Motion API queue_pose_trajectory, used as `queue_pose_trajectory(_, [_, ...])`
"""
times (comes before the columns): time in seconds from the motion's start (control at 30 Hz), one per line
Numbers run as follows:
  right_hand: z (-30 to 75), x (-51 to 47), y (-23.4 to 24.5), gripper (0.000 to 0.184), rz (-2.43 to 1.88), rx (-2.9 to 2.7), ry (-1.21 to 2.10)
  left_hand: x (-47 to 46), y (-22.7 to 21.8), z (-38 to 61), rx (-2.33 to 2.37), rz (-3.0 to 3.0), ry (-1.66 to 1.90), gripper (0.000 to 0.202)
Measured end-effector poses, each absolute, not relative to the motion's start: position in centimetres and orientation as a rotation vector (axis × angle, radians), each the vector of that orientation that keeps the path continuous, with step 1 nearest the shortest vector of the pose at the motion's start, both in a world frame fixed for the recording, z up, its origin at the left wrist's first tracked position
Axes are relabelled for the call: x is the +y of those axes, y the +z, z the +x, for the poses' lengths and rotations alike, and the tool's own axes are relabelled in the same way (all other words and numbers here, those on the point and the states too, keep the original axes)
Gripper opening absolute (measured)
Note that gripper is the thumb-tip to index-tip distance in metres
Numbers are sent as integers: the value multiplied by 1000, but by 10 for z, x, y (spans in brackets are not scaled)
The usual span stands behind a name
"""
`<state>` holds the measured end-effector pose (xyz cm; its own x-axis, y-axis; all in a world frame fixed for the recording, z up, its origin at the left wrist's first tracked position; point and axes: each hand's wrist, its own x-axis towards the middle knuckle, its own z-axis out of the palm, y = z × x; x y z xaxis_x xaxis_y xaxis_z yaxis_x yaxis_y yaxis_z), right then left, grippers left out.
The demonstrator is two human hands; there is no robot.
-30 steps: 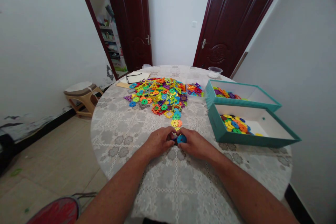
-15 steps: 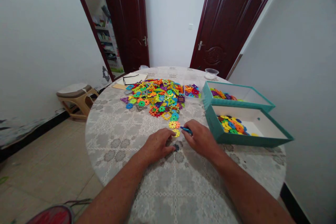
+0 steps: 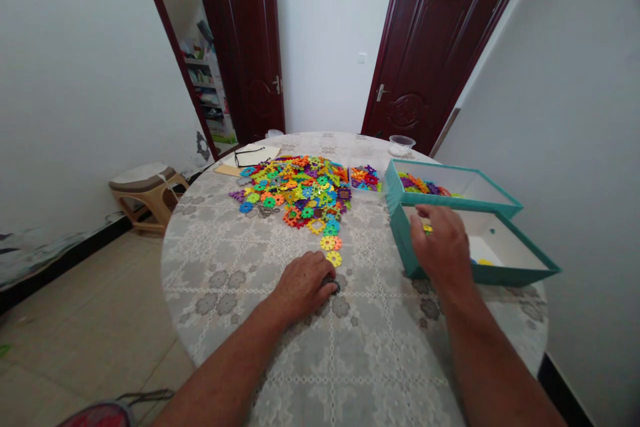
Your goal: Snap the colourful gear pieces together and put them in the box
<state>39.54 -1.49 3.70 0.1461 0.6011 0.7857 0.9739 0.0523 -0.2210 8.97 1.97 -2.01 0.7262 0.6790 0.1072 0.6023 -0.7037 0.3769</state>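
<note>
My left hand (image 3: 306,285) rests on the tablecloth with its fingers curled. Its thumb and index finger are closed around a dark flower-shaped disc (image 3: 337,287), partly hidden by them. Just beyond the fingertips lies a yellow notched disc (image 3: 334,258), with another yellow disc (image 3: 327,243) and an orange disc (image 3: 338,243) behind it. My right hand (image 3: 440,243) hangs over the front teal box (image 3: 520,275), thumb and fingers apart. No piece shows between them. Its fingers cover most of the colored discs in that box; a few yellow ones (image 3: 484,262) show.
A heap of colorful plastic snowflake pieces (image 3: 300,190) covers the table's middle. Beside it stand a clear tray of pieces (image 3: 366,178) and a second teal box (image 3: 460,170). Glasses (image 3: 250,156) lie on paper at the back left; a clear bowl (image 3: 402,144) stands back right.
My right hand has moved right, from beside the yellow discs to over the front box. The blue piece it held is out of sight. My left hand's fingers have closed on the dark disc.
</note>
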Motion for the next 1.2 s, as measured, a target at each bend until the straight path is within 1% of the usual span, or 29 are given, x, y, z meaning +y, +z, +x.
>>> queue_pose_trajectory(0.07, [371, -17, 37, 16, -1527, -1729, -404, 20, -19, 89, 987, 2610, 336, 16])
queue_pose_trajectory(0.2, [324, -25, 23, 11, -1482, -2108, 174, 20, -14, 84, 930, 2587, 314, 28])
queue_pose_trajectory(0.27, [309, -28, 13, 10, -1514, -2239, 400, 21, -13, 83, 929, 2573, 304, 25])
queue_pose_trajectory(0.33, [300, -30, 4, 12, -1553, -2304, 518, 21, -14, 84, 946, 2560, 296, 17])
queue_pose_trajectory(0.4, [294, -30, -1, 16, -1586, -2306, 567, 21, -16, 85, 961, 2542, 300, 15])
queue_pose_trajectory(0.53, [290, -28, -6, 23, -1598, -2244, 595, 22, -18, 84, 965, 2494, 360, 22])
queue_pose_trajectory(0.73, [286, -25, -10, 13, -1600, -2254, 591, 23, -17, 78, 947, 2421, 382, 26])
queue_pose_trajectory(0.9, [285, -25, -11, 19, -1595, -2216, 620, 22, -16, 79, 996, 2395, 378, 25])
queue_pose_trajectory(1.1, [285, -25, -13, 21, -1560, -2180, 661, 21, -11, 83, 1009, 2412, 293, 12])
queue_pose_trajectory(1.2, [283, -25, -15, 18, -1551, -2190, 660, 22, -10, 81, 1002, 2379, 335, 17])
